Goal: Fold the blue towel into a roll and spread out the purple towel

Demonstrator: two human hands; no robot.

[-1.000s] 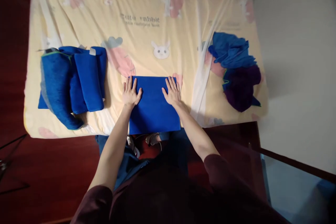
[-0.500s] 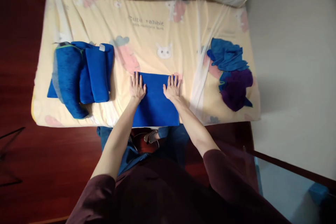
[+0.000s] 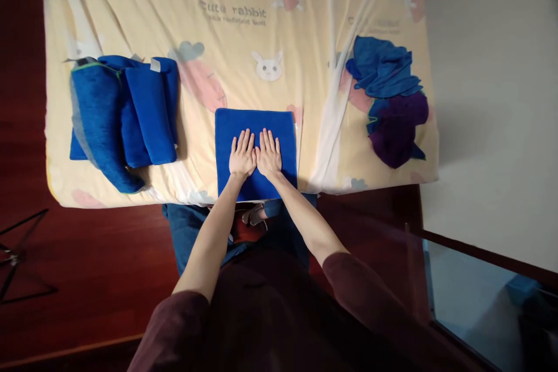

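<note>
A folded blue towel [image 3: 255,124] lies flat on the yellow cartoon-print mattress [image 3: 244,35], at its near edge. My left hand [image 3: 242,155] and my right hand [image 3: 269,154] rest palm down side by side on the middle of the towel, fingers spread and pointing away from me. Neither hand holds anything.
A stack of folded and rolled blue towels [image 3: 124,116] sits at the left of the mattress. A loose heap of blue and purple cloths [image 3: 390,102] lies at the right. Dark red wooden floor [image 3: 87,261] is to the left, pale floor [image 3: 492,99] to the right.
Both hands slid from the towel's far corners toward its middle and now lie side by side. The view shifted slightly.
</note>
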